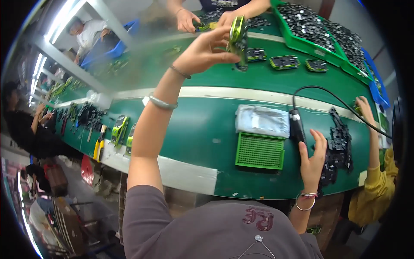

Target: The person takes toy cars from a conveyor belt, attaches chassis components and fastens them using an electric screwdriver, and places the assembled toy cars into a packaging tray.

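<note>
My left hand [206, 51] is raised over the far strip of the green bench, its fingers closed on a green-and-black plastic housing [238, 41] held upright. What kind of device the housing belongs to cannot be made out. My right hand [314, 162] is at the right, thumb and fingers apart, with nothing visible between them. Its thumb is close to the lower end of a black corded electric screwdriver [296, 125]; whether they touch is unclear. Just right of that hand is a heap of black plastic parts [340, 146].
A green basket [259, 151] lies before a folded pale cloth [262, 121]. Similar housings [284, 62] stand in a row beyond. Green bins [297, 43] of small parts fill the far right. Yellow-handled pliers [99, 144] lie left. Co-workers' hands [186, 20] work opposite and at right [365, 110].
</note>
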Demonstrator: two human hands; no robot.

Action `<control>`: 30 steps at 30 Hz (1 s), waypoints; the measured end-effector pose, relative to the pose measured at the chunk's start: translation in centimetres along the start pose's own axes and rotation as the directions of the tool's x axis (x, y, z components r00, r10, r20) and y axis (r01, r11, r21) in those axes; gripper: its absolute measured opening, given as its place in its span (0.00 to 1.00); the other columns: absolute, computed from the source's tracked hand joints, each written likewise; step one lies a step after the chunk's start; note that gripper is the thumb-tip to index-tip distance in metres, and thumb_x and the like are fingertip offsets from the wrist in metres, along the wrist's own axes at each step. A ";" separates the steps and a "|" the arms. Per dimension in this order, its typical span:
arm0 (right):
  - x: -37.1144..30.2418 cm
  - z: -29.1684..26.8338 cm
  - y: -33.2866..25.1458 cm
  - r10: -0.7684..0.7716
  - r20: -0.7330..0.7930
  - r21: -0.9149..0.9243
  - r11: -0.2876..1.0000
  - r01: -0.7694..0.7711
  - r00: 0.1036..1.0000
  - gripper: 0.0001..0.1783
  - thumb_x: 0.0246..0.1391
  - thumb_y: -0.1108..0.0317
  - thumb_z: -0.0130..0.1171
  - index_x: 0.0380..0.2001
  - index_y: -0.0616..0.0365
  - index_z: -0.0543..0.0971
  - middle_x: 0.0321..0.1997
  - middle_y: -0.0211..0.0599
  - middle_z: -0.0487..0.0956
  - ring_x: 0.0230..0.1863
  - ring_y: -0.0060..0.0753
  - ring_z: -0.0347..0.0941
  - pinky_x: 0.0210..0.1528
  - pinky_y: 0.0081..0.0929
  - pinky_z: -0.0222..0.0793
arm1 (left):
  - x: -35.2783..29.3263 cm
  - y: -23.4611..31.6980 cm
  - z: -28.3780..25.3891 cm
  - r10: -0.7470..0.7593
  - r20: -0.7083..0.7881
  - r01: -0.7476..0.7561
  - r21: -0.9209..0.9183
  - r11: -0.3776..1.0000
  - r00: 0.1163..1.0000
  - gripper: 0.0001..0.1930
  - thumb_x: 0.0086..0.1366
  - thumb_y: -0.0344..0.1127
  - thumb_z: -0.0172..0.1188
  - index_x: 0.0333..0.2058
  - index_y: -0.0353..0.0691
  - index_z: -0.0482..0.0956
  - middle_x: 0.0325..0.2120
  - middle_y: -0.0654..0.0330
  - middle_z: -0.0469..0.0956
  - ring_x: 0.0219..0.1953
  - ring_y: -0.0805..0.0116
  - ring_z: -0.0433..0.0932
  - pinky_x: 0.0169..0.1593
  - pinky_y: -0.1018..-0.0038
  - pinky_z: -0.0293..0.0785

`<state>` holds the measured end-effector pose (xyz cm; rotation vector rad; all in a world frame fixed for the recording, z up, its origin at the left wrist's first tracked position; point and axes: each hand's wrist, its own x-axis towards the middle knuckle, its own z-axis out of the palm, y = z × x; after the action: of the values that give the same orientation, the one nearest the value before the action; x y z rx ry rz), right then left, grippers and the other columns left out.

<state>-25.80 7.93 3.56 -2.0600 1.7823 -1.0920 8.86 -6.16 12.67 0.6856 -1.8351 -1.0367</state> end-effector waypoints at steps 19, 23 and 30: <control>0.8 3.0 6.9 -0.079 0.262 -0.258 0.955 0.148 0.962 0.32 0.56 0.61 0.54 0.62 0.56 0.58 0.61 0.51 0.64 0.60 0.50 0.61 0.59 0.36 0.56 | -44.2 13.3 6.5 -0.415 -0.905 0.923 -0.079 0.376 0.092 0.15 0.57 0.40 0.59 0.36 0.32 0.76 0.28 0.58 0.75 0.30 0.70 0.74 0.37 0.79 0.71; 0.9 2.8 7.6 -0.091 0.190 -0.084 0.991 0.108 0.978 0.29 0.59 0.62 0.52 0.60 0.62 0.60 0.54 0.50 0.70 0.53 0.44 0.68 0.54 0.29 0.60 | -54.1 8.7 11.8 -0.582 -0.580 0.703 -0.711 0.020 -0.571 0.27 0.52 0.54 0.62 0.28 0.28 0.75 0.19 0.51 0.75 0.18 0.63 0.76 0.23 0.73 0.74; 1.3 -1.8 1.7 0.049 -0.238 0.291 0.956 0.023 0.970 0.25 0.56 0.64 0.58 0.54 0.67 0.68 0.45 0.39 0.75 0.41 0.28 0.71 0.46 0.22 0.66 | -58.5 -2.2 13.7 -0.498 -0.485 0.667 -0.682 -0.300 -0.719 0.35 0.50 0.62 0.60 0.31 0.25 0.78 0.26 0.41 0.79 0.24 0.57 0.81 0.32 0.68 0.78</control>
<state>-28.31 6.86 4.35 -1.8002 1.6114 -1.5571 22.88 43.72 -17.78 2.6753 0.3529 -0.9011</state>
